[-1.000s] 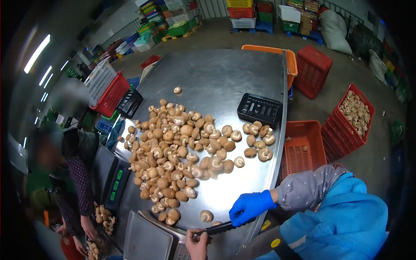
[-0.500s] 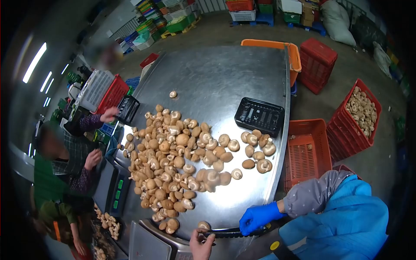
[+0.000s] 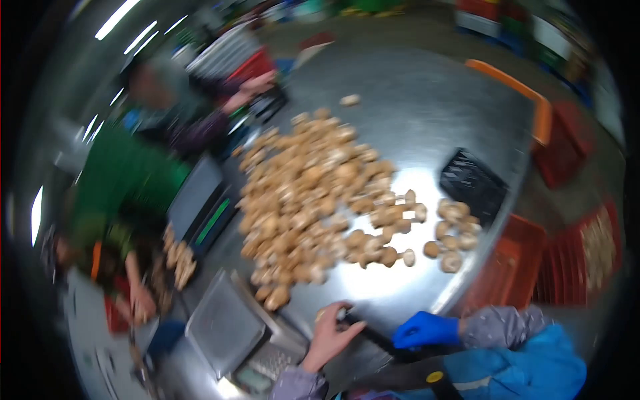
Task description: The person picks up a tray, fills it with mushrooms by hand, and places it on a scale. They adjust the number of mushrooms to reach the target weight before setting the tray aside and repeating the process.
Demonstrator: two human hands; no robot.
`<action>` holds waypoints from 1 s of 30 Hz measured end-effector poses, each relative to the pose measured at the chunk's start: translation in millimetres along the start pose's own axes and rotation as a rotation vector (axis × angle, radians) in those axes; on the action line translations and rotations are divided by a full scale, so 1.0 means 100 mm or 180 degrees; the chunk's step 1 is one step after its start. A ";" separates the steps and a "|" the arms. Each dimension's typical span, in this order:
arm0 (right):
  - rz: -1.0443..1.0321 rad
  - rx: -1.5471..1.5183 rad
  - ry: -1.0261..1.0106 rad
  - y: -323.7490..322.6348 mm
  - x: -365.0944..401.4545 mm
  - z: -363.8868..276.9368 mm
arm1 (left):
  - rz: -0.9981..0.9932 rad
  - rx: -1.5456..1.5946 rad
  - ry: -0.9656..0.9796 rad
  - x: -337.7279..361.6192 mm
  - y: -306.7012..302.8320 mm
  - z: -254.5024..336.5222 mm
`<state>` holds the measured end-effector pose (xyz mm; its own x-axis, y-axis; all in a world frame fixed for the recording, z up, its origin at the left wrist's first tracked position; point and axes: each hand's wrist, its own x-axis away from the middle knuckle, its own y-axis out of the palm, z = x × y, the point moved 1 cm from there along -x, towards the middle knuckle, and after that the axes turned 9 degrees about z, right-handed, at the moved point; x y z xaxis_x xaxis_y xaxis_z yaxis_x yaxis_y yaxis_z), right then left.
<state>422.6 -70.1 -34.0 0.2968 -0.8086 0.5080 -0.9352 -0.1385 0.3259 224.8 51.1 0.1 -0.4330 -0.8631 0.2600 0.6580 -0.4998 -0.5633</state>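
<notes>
My left hand (image 3: 332,339) is bare, its thumb and fingers closed round one end of a black plastic tray (image 3: 375,341) at the table's near edge. My right hand (image 3: 427,331), in a blue glove, grips the tray's other end. The tray is seen nearly edge-on and blurred, so its inside is hidden. Beyond my hands a big heap of brown mushrooms (image 3: 307,200) covers the middle of the metal table (image 3: 400,87). A smaller group of mushrooms (image 3: 452,233) lies to the right, beside another black tray (image 3: 472,185).
A weighing scale (image 3: 230,333) stands left of my left hand. Beyond it is another scale with a green display (image 3: 213,220). Two people work along the left side. Red crates (image 3: 503,267) stand on the floor to the right, one holding mushrooms (image 3: 598,247).
My view has swung left and tilted, so the table appears shifted right, with motion blur. Both hands keep hold of the tray. A co-worker's hands at the far left have come together near a black tray.
</notes>
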 end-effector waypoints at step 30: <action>0.1374 0.1030 -0.0577 -0.29 0.08 -0.75 | 0.0483 0.2284 -0.2236 0.58 0.30 -0.72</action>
<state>466.8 -30.2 20.2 -0.1368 -0.9121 0.3866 -0.9843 0.0814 -0.1563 174.7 -9.1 -58.4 -0.0062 -0.6531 0.7572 0.9906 -0.1077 -0.0849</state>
